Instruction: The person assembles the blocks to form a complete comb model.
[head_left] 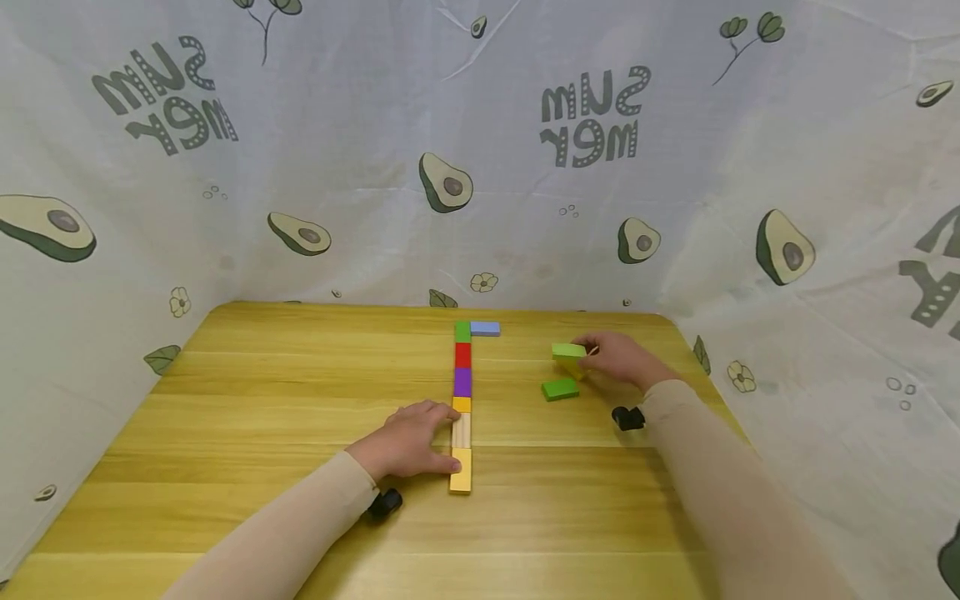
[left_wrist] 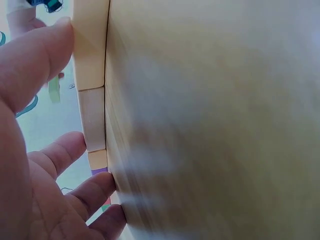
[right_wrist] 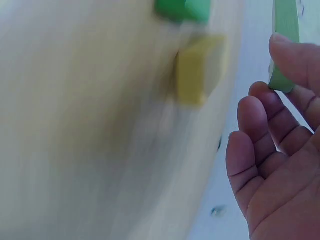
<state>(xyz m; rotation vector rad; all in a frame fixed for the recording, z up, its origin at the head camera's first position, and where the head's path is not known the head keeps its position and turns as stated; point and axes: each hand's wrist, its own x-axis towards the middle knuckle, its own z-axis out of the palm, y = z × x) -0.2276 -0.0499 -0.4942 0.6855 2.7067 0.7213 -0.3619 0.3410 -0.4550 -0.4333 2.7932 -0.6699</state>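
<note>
A straight row of wooden blocks runs away from me: a yellow-orange block [head_left: 462, 479], a plain wood block [head_left: 462, 431], a short orange block [head_left: 462, 405], then purple [head_left: 462, 382], red [head_left: 462, 356] and green [head_left: 462, 332]. My left hand [head_left: 405, 440] rests along the left side, thumb at the yellow-orange block and fingers spread by the farther ones. To the right, my right hand [head_left: 618, 360] pinches a light green block [right_wrist: 287, 25] by its end, raised off the table. Below it stands a yellow block [right_wrist: 192, 75], with a green block [head_left: 560, 390] lying close by.
A light blue block [head_left: 485, 329] extends right from the row's far end. Black wrist cameras [head_left: 627, 418] hang under both wrists. A white cloth printed with avocados [head_left: 446, 182] rises behind and beside the wooden table [head_left: 300, 367].
</note>
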